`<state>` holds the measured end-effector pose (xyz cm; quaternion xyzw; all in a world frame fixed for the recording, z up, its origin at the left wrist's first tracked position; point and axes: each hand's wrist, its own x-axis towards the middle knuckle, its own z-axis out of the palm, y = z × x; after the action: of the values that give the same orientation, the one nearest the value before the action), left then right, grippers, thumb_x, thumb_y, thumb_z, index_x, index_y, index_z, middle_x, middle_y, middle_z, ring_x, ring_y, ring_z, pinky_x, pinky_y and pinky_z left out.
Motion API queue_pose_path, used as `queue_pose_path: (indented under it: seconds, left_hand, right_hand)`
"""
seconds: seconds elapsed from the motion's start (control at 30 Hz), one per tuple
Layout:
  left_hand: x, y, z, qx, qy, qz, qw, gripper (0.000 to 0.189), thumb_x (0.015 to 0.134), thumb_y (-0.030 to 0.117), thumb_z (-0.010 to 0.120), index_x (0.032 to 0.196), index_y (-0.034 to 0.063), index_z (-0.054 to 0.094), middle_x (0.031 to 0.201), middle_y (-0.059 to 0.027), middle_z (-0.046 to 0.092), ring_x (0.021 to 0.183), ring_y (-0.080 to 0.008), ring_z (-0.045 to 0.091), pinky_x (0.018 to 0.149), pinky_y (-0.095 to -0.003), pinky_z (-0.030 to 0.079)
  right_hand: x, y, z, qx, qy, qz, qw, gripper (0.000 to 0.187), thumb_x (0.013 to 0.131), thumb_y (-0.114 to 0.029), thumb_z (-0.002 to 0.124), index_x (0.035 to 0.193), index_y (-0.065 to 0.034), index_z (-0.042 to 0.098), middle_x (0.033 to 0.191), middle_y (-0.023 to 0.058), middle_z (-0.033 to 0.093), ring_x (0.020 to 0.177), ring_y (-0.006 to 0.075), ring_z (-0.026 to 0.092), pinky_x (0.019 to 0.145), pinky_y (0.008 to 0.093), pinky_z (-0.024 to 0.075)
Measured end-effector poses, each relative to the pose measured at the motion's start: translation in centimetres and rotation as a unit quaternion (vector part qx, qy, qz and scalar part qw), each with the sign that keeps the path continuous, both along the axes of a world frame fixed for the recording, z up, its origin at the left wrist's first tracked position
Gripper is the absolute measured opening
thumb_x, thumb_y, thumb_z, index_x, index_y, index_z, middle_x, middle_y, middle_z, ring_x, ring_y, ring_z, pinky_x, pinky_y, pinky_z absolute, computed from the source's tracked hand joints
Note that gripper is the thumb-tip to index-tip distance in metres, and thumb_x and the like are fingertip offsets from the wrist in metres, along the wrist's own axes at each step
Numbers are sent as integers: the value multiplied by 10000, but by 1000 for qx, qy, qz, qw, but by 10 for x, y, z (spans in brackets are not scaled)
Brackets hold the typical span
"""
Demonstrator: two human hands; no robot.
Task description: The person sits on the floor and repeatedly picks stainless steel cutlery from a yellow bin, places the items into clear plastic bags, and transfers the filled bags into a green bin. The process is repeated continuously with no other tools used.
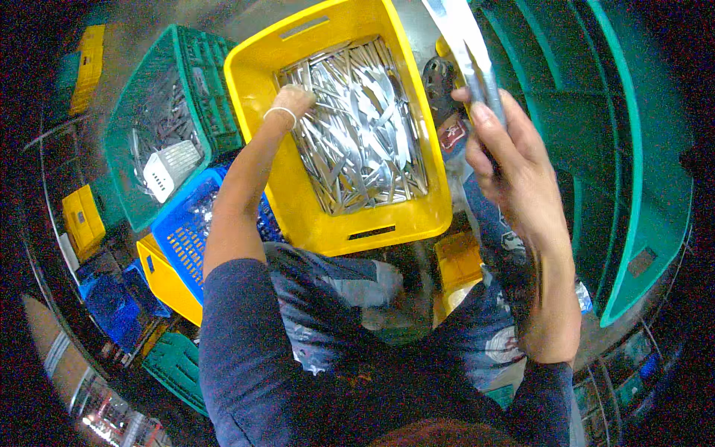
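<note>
A yellow plastic crate (341, 237) stands before me, its floor covered by a heap of shiny metal table knives (357, 123). Inside the crate's left side, my left hand (294, 100) reaches down to the heap, a white band at the wrist. Its fingers are curled and partly hidden, so whether they grip a knife cannot be told. Raised beyond the crate's right rim, my right hand (511, 139) grips a small bundle of metal knives (461, 33), their bright blades pointing up and away from me.
Left of the yellow crate stands a green crate (209, 84) of dark metal pieces with a white plastic basket (173, 165) in it. A blue perforated basket (187, 246) sits nearer me, above another yellow crate (167, 285). A large green crate (628, 184) flanks my right arm.
</note>
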<state>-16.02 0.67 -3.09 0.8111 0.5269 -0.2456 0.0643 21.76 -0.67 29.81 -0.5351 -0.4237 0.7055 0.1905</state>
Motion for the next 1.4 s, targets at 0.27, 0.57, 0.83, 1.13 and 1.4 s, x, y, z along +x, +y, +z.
queue_pose_path:
  seconds: [0.27, 0.57, 0.83, 1.13, 1.4]
  left_hand:
    - [-24, -24, 61, -16, -16, 120, 993, 192, 862, 123, 531, 929, 76, 705, 991, -189, 696, 933, -347, 683, 788, -452, 548]
    - [6, -27, -15, 31, -49, 160, 985, 136, 832, 187, 601, 942, 142, 665, 914, -141, 684, 880, -310, 680, 754, -456, 540]
    - [-3, -21, -35, -28, -71, -57, 995, 148, 862, 158, 556, 965, 105, 648, 976, -144, 650, 938, -342, 649, 797, -443, 538]
    - [33, -58, 84, -132, 13, 69, 989, 199, 938, 169, 464, 1031, 62, 604, 916, -185, 688, 899, -360, 681, 710, -480, 549]
    - [74, -95, 222, 45, -354, 368, 858, 324, 948, 251, 478, 1090, -29, 556, 960, -329, 626, 938, -481, 607, 810, -524, 478]
  right_hand:
    - [-5, -6, -32, 78, 71, 1, 994, 302, 985, -331, 531, 1161, -87, 506, 661, -46, 457, 476, 27, 322, 415, 195, 261]
    - [4, -9, -13, -3, 124, -45, 991, 310, 1002, -360, 488, 1167, -99, 517, 629, -46, 408, 467, 34, 335, 414, 195, 272]
    - [5, -6, -18, 4, 161, -13, 987, 316, 1007, -315, 486, 1204, -69, 493, 613, -59, 389, 448, 31, 305, 396, 191, 256]
    - [0, -7, -37, -94, 253, -13, 963, 349, 1017, -202, 446, 1328, -60, 381, 1012, 165, 623, 853, 264, 673, 729, 366, 590]
    - [-9, -32, -42, -88, 282, -21, 955, 348, 1014, -221, 451, 1321, -76, 376, 1119, 204, 611, 937, 287, 670, 757, 409, 593]
